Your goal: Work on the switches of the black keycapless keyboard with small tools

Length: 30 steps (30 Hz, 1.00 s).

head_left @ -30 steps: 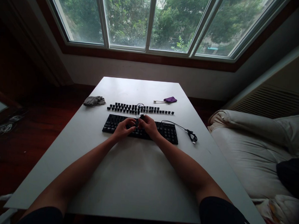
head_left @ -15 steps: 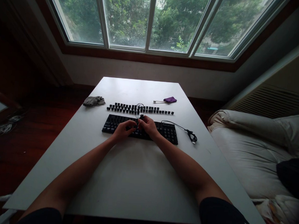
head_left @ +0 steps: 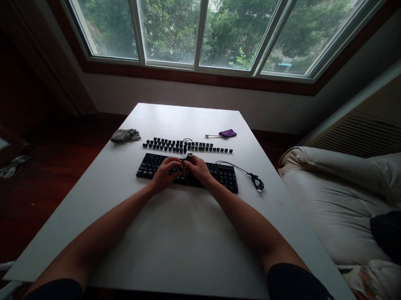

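Observation:
A black keyboard [head_left: 149, 166] lies across the middle of the white table, both my hands over its centre. My right hand [head_left: 199, 169] is closed around a small dark tool, seemingly a keycap puller [head_left: 189, 156], with thin wire loops showing beyond the fingers. Close beside it, my left hand [head_left: 165, 172] is curled, its thumb and fingertips nearly meeting the right fingers; whatever they pinch is too small to make out. Behind the keyboard, loose black keycaps [head_left: 169, 145] stand in rows. Part of the keyboard's middle is hidden by my hands.
A bundled USB cable [head_left: 257, 183] lies right of the keyboard. A crumpled grey cloth [head_left: 125, 135] is at the table's left edge. Toward the back right are a purple pouch [head_left: 227, 133] and a thin brush-like stick [head_left: 213, 136]. A pale sofa [head_left: 331, 210] stands to the right.
My left fingers have lifted and curled slightly over the keyboard. The dark tool in my right hand has tilted a little; the keyboard and keycaps stay in place.

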Each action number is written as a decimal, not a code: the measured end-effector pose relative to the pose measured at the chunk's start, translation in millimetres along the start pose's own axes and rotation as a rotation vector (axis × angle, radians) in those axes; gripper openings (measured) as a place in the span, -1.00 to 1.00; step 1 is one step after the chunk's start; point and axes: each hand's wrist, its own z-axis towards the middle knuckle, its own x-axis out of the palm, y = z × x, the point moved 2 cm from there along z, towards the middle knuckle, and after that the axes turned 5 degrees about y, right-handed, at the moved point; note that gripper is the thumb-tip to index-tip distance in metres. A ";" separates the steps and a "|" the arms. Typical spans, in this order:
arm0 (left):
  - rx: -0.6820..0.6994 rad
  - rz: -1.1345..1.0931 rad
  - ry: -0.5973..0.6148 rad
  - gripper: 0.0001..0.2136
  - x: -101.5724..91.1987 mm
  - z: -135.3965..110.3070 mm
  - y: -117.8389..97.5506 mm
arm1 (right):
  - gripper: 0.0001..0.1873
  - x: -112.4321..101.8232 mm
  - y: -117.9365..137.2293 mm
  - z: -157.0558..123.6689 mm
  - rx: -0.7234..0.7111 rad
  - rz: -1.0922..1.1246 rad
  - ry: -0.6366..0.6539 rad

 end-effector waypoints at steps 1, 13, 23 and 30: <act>0.002 0.001 -0.007 -0.86 0.1 -0.1 -0.6 | -0.68 0.2 0.7 -0.2 0.005 0.012 -0.003; -0.141 0.002 -0.081 -0.80 -1.5 -3.4 6.5 | -0.81 -0.5 13.1 -4.5 -0.060 0.237 -0.076; -0.173 0.071 -0.122 -0.79 -1.6 -5.6 6.5 | -0.76 -7.8 11.2 0.0 -0.164 -0.302 -0.042; -0.112 0.136 -0.128 -0.84 0.9 -6.2 4.6 | -0.67 -3.3 14.4 -1.9 -0.178 -0.408 0.065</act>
